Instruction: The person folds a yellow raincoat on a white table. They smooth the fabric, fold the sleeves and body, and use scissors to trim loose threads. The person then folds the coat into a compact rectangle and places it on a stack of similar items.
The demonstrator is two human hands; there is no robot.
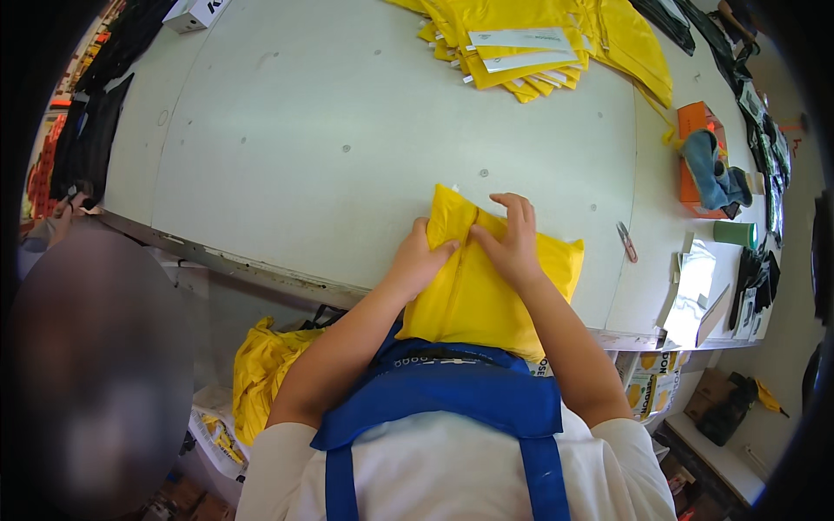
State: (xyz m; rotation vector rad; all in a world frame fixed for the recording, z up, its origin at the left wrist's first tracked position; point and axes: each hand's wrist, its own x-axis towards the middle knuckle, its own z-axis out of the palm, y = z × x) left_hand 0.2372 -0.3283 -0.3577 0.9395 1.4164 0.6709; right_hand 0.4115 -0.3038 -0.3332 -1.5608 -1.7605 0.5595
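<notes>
Pale grey and broad, the surface [347, 130] carries a stuffed yellow mailer bag [486, 295] at its near edge, right in front of the person's blue apron.

Both hands lie on top of this bag, close together near its far end. The left hand [420, 258] presses down on the bag's left upper part, fingers bent and gripping a fold of the yellow plastic. The right hand [512, 239] sits just beside it, fingers spread and curved, its fingertips pushing into the same fold along the bag's middle crease. The bag's bulk stretches from under the hands toward the person's body and out to the right of the right hand.

Right of the bag, a small pair of snips [626, 241] lies on the surface, well apart from it. Farther right stand a green roll [735, 233] and an orange box [699, 148] with blue cloth on it. Far beyond the bag, a fanned pile of flat yellow mailers [530, 43] lies at the far side. Below the bag's left, under the surface edge, hangs loose yellow plastic [261, 373].
</notes>
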